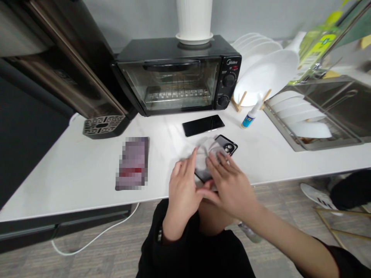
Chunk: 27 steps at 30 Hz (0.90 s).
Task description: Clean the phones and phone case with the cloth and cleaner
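On the white counter lies a phone case [228,143] with a dark rim and camera cut-outs, largely hidden under a crumpled pale wipe [205,152]. The fingers of my right hand [232,181] press the wipe down onto the case. My left hand [184,187] grips the case's left edge, its fingers upright beside the wipe. Just beyond, a black smartphone [203,125] rests screen up, apart from both hands. A small white spray bottle [249,117] with a blue label stands to the right.
A black toaster oven [179,83] stands behind, with a white pot [194,19] on top. Plates [265,73] fill a rack beside the sink [344,108]. A blurred-out purple item [133,160] lies left, near a drink dispenser [101,125]. Another person's shoe [317,197] shows below right.
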Motion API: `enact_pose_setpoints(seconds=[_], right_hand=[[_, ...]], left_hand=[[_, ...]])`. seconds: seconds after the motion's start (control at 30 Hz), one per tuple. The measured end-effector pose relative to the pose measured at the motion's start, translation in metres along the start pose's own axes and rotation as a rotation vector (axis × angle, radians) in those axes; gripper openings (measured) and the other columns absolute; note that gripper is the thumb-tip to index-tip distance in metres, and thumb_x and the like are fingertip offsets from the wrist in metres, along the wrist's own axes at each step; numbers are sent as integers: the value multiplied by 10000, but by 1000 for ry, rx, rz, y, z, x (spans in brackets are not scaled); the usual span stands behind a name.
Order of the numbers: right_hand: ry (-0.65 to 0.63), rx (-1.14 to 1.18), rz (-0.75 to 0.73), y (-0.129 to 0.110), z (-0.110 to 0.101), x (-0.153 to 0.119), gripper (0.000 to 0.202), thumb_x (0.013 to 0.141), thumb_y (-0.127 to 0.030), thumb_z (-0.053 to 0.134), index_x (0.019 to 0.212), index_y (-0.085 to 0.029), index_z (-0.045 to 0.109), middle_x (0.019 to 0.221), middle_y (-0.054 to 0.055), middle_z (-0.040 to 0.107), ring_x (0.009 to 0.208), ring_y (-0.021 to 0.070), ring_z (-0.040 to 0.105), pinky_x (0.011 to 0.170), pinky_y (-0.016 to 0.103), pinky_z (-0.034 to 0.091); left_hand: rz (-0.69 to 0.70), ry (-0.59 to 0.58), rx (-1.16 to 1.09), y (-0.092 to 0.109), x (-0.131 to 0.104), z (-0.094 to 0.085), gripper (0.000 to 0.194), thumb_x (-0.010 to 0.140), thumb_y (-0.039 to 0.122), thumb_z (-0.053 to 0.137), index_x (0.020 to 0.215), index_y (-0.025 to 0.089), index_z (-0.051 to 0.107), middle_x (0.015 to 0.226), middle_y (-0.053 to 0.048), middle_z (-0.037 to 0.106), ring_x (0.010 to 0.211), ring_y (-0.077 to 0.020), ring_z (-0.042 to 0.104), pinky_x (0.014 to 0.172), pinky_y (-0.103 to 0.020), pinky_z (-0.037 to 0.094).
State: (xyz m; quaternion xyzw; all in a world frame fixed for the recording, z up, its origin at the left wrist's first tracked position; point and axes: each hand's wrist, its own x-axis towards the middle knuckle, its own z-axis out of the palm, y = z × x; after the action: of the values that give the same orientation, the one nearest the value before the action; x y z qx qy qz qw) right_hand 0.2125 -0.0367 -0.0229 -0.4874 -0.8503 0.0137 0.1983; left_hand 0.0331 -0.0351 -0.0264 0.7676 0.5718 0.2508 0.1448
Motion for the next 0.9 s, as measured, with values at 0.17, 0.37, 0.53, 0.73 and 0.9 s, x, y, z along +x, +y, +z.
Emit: enact_pose_setpoints(seconds=[0.17, 0.37, 0.53, 0.73, 0.9], right_hand=[[-34, 70, -10, 11, -2, 1, 635, 1028, -615, 471, 1446, -151, 583, 1509, 141, 598, 1410, 320, 572, 1267, 627, 307], [-40, 117, -93, 10, 2, 8, 773, 967, -700, 521, 1414, -74, 591, 1477, 201, 616, 1440, 350, 535, 1264, 606, 315], [-11, 81, -17, 22, -2, 11, 604, 1025, -624, 479, 1396, -171, 627, 1440, 126, 665, 1358, 311, 622, 1272, 640, 264], [-55, 144, -187, 24, -4, 9, 773, 949, -746, 504, 1372, -113, 639, 1421, 165, 672, 1386, 331, 593, 1278, 589, 296], [-5, 94, -20, 29, -3, 8, 509, 1061, -562, 446, 1349, -202, 661, 1392, 99, 702, 1333, 293, 643, 1245, 620, 333]], left_hand=[[0, -2, -16, 0, -1, -1, 941, 894, 336, 740, 1656, 209, 203, 1376, -131, 637, 1184, -324, 543, 1046, -474, 484], [19, 4, -45, 0, -1, -3, 972, 867, 242, 747, 1659, 232, 182, 1394, -118, 627, 1187, -308, 558, 1041, -449, 489], [-4, -9, -48, 1, 0, -3, 1018, 849, 323, 804, 1657, 249, 189, 1398, -104, 636, 1222, -313, 545, 1069, -460, 477], [1, -2, -60, 1, 0, -3, 1047, 829, 264, 810, 1661, 256, 175, 1432, -105, 630, 1217, -310, 562, 1046, -448, 491], [-4, 0, -53, 3, 0, -2, 1026, 835, 316, 817, 1654, 249, 203, 1441, -99, 632, 1223, -310, 553, 1067, -454, 474]])
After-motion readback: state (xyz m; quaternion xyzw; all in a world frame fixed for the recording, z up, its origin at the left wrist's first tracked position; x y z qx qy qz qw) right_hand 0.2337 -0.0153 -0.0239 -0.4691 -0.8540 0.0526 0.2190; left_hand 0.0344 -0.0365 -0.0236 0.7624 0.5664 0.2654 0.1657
